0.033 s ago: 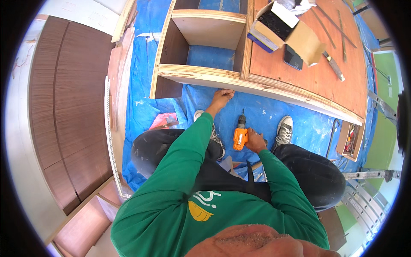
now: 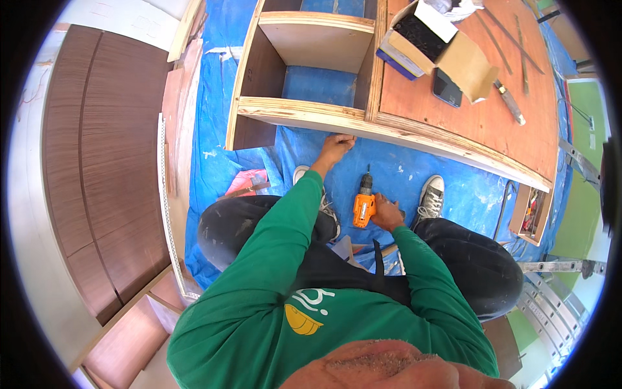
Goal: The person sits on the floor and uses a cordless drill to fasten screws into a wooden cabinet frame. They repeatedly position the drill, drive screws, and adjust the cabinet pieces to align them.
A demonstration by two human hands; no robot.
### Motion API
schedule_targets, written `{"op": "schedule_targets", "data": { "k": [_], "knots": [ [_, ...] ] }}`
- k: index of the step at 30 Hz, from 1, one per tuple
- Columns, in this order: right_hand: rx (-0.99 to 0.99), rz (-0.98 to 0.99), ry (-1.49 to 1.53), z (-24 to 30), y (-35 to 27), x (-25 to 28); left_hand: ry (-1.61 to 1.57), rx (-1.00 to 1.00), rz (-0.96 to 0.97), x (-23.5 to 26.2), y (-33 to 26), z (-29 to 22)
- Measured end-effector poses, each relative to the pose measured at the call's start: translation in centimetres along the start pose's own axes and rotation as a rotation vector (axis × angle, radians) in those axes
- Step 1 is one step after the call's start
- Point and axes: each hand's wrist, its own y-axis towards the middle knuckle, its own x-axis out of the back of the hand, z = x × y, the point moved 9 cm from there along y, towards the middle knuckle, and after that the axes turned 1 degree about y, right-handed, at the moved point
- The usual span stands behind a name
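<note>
Taking the orange drill [image 2: 363, 209] as the centre of a dial, with twelve pointing away from the person, the right hand [image 2: 387, 214] is wrapped around its grip on the three o'clock side, fingers closed firmly; whether one presses the trigger cannot be told. The bit points to twelve, toward the pale edge of the plywood cabinet [image 2: 311, 111] and well apart from it. At eleven the left hand [image 2: 335, 149] is at that edge with its fingers curled in; whether they pinch something small or merely rest there is too small to tell. The likeliest trouble is the bit meeting those fingers, if the drill is brought up toward eleven and skids off the narrow edge. A squeeze of the trigger at this height could also snag the blue tarp [image 2: 402, 155], whose folds lie loose, or reach the left shoe [image 2: 328, 209] at nine. Between twelve and one, the open cardboard box [image 2: 414, 39] could spill its dark contents if the cabinet is jolted, and the wooden-handled tool [image 2: 510, 104] at two could roll off the sloping-looking top.
</note>
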Motion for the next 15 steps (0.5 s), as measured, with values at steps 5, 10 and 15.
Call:
{"op": "schedule_targets", "data": {
  "k": [5,10,15],
  "knots": [
    [0.040,0.056,0.011,-0.4,1.1,-0.5,0.060,0.097,0.075,1.2,0.9,2.4],
    [0.050,0.100,0.053,-0.8,1.4,-0.3,0.098,0.127,-0.013,1.8,-0.6,1.7],
    [0.010,0.131,0.096,-0.9,1.5,-0.1,0.129,0.149,0.007,1.4,0.0,1.7]
  ]
}}
